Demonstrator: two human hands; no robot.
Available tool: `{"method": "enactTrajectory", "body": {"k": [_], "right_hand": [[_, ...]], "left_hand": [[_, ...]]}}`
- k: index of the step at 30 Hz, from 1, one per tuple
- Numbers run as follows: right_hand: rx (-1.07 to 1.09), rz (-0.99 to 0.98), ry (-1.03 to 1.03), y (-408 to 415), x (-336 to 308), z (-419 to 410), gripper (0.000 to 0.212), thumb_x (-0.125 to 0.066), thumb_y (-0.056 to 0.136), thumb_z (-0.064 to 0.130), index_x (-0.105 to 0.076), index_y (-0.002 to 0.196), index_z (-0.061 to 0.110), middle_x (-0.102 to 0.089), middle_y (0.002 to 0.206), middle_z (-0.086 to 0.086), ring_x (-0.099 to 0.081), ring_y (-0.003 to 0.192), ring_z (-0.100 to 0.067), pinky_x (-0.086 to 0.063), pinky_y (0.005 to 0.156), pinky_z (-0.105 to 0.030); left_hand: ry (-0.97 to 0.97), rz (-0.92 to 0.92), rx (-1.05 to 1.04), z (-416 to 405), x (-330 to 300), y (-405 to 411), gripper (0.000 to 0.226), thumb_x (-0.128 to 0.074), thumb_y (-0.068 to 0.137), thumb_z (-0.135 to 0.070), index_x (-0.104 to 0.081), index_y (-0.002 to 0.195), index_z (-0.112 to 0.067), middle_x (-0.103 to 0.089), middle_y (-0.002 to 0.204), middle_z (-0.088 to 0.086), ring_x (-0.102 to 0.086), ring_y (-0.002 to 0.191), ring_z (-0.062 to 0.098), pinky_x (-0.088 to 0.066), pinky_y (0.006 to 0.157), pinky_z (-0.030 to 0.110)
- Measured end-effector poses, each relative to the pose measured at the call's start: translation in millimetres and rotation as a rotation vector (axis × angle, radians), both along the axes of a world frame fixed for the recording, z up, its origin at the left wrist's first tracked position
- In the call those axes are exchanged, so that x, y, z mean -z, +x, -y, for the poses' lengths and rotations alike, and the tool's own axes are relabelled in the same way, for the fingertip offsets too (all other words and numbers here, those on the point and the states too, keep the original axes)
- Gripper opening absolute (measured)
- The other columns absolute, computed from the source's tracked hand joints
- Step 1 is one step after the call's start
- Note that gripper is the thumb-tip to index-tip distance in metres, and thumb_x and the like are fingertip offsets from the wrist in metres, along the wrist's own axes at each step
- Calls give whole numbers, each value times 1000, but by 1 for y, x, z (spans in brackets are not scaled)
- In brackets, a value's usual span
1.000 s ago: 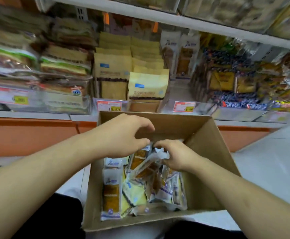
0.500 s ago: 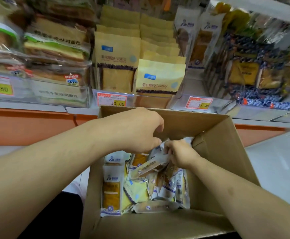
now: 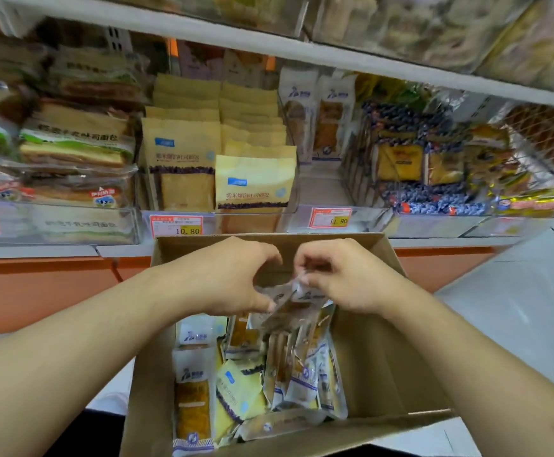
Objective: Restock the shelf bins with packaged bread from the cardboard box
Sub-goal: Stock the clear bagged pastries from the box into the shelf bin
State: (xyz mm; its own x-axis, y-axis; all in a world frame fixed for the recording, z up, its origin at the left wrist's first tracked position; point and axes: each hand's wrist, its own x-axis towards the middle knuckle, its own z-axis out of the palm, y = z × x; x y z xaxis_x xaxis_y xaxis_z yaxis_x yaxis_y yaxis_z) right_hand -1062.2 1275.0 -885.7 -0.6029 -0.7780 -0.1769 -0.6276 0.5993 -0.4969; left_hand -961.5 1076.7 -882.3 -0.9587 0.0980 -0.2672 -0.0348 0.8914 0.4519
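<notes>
Both hands over the open brown cardboard box (image 3: 384, 367): right hand (image 3: 344, 278) and left hand (image 3: 226, 275) pinch one clear-and-white plastic bread packet (image 3: 288, 300) by its top, above the heap inside. Two matching white packets (image 3: 318, 123) stand in the clear shelf bin (image 3: 331, 219) ahead.

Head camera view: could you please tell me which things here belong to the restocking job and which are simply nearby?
Job:
- cardboard box
- bread packet, held by left hand and right hand
- packets in box
- half-empty bin

Nearby:
- yellow bags
- sandwich loaves
- price tags
- blue-wrapped packs
</notes>
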Motion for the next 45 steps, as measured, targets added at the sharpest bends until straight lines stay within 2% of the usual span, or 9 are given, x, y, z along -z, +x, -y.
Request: {"method": "enactTrajectory", "body": {"k": [6, 10, 13, 15, 18, 25, 30, 35, 45], "right_hand": [[69, -88, -345, 2, -51, -24, 26, -69, 93, 3, -68, 87, 28, -71, 83, 9, -68, 86, -12, -57, 83, -39], [103, -212, -539, -4, -61, -36, 19, -72, 93, 5, -74, 88, 23, -74, 83, 10, -72, 86, -13, -58, 78, -38], [122, -319, -670, -9, -73, -46, 13, -73, 94, 7, -78, 93, 19, -74, 87, 14, -72, 90, -8, -58, 80, -27], [151, -370, -782, -13, -86, -56, 9, -74, 97, 13, -78, 104, 16, -75, 98, 12, -70, 100, -7, -54, 86, -20], [284, -422, -916, -28, -97, -78, 27, -66, 103, 22, -66, 129, 17, -68, 122, 8, -63, 121, -10, -51, 98, -26], [574, -342, -501, -72, -56, -106, 36, -65, 101, 27, -59, 136, 25, -64, 128, 8, -60, 119, -11, -52, 104, -38], [519, -280, -317, -85, -29, -104, 55, -62, 100, 23, -44, 152, 29, -54, 145, 6, -50, 134, -13, -41, 107, -28], [441, -242, -231, -91, -7, -99, 74, -59, 103, 24, -21, 165, 37, -28, 166, 19, -28, 153, -6, -30, 120, -25], [452, -327, -271, -103, 7, -98, 69, -57, 101, 19, -30, 162, 37, -28, 147, 31, -42, 132, 3, -35, 97, -8]], "left_hand": [[29, -168, -33, -29, -13, -5, 35, -79, 79, -58, -63, 106, -44, -70, 91, -19, -65, 83, 0, -59, 76, 34], [65, -243, -63, -48, -31, -11, 39, -78, 80, -57, -61, 114, -47, -69, 96, -23, -65, 87, -4, -58, 76, 28], [78, -318, -110, -57, -47, -29, 27, -82, 80, -45, -66, 103, -43, -71, 91, -22, -66, 85, -4, -59, 78, 33], [71, -384, -136, -60, -63, -44, 29, -81, 81, -35, -66, 105, -44, -71, 94, -22, -66, 89, -3, -60, 78, 34], [25, -607, -118, -60, -90, -72, 37, -78, 85, -23, -66, 115, -41, -72, 104, -18, -67, 94, 3, -61, 77, 35], [33, -685, -181, -61, -77, -155, 35, -81, 83, -23, -66, 115, -23, -74, 103, -6, -68, 95, 16, -59, 81, 43], [181, -569, -412, -59, -46, -222, 44, -85, 80, -18, -71, 121, -24, -75, 118, 2, -69, 111, 25, -55, 98, 41], [299, -549, -554, -56, -27, -277, 49, -89, 79, -23, -70, 124, -24, -74, 122, 1, -69, 113, 24, -56, 100, 42], [299, -562, -635, -43, 3, -325, 48, -82, 81, -21, -65, 125, -28, -72, 121, 1, -65, 118, 27, -55, 103, 44]]}}
